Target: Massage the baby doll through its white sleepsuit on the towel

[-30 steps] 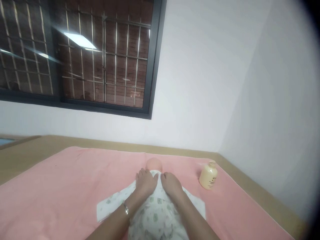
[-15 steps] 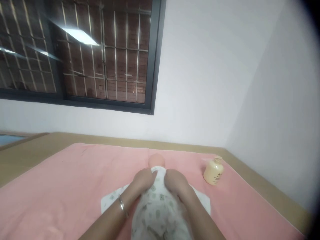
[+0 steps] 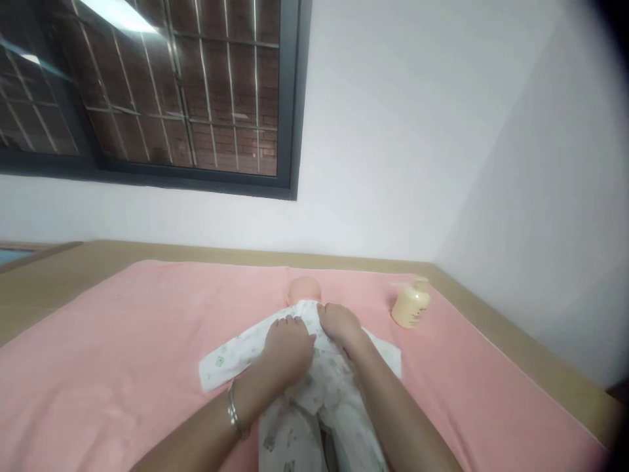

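A baby doll [image 3: 304,290] lies in the middle of a pink blanket, its round bald head toward the wall. It wears white clothes [image 3: 236,349] with a small green print, sleeves spread to both sides and trouser legs toward me. My left hand [image 3: 289,342], a silver bangle on its wrist, is closed over the front of the top at chest height; fabric seems pinched under its fingers. Near the collar, my right hand [image 3: 340,322] grips the top by the shoulder on the right. The fingertips of both hands are partly hidden.
A cream pump bottle [image 3: 411,305] stands on the pink blanket [image 3: 122,341] to the right of the doll. The blanket covers a tan padded surface [image 3: 236,257] against a white wall. A dark-framed window [image 3: 289,131] with bars is above.
My left hand has moved from the collar down to the chest of the top. The right hand stays near the collar. The left sleeve shows more fully, and the view has tilted down.
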`<state>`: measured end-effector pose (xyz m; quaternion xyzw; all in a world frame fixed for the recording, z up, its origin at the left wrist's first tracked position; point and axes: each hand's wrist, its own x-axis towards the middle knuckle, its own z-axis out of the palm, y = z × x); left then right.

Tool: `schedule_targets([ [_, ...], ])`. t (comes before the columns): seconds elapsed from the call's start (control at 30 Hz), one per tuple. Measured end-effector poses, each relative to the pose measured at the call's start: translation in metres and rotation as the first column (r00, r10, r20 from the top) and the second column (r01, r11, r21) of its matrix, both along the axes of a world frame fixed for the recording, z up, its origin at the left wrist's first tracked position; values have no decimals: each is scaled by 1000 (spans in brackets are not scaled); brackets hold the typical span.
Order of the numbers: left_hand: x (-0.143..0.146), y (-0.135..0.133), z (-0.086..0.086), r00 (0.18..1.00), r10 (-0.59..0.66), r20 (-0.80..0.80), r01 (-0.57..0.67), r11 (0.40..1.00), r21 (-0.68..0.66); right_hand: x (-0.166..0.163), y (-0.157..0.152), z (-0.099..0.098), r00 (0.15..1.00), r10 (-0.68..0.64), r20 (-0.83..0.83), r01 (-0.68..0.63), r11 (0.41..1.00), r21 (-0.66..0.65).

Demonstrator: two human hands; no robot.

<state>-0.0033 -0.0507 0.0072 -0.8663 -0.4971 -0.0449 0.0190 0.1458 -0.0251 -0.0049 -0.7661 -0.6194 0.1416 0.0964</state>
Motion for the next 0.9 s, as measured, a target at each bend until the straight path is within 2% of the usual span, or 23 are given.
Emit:
schedule_targets([
  [0.17, -10, 30, 3, 985, 75, 156, -62, 994, -88, -9, -31, 20, 975, 181, 128, -186, 982, 23],
  [0.27, -11, 43, -2, 979, 80, 189, -51, 987, -151, -9, -45, 31, 964, 223, 143, -223, 975, -21],
  [0.33, -9, 42, -6, 979, 65, 192, -42, 992, -123, -6, -47, 33, 961, 251, 117, -248, 968, -33],
  [0.43, -3, 30, -11, 988, 50, 146, -48, 999, -18, -2, -38, 27, 968, 239, 80, -239, 971, -6],
  [0.5, 1, 17, -12, 995, 31, 98, -34, 999, 26, 2, -26, 19, 984, 177, 26, -177, 984, 22],
  [0.6, 4, -2, -9, 999, -7, 37, 7, 1000, 12, 6, -7, 6, 996, 58, -66, -57, 998, 14],
  [0.67, 3, -9, -3, 999, -38, 19, 38, 999, -14, 8, 0, 2, 997, 22, -77, -23, 1000, -9],
  [0.77, -2, -3, 4, 998, -45, 36, 46, 998, -53, 8, -6, 6, 998, 34, -59, -35, 999, -26],
  [0.9, -8, 30, 3, 974, 135, 182, -128, 990, -51, 4, -32, 29, 983, 177, 45, -176, 984, -42],
])
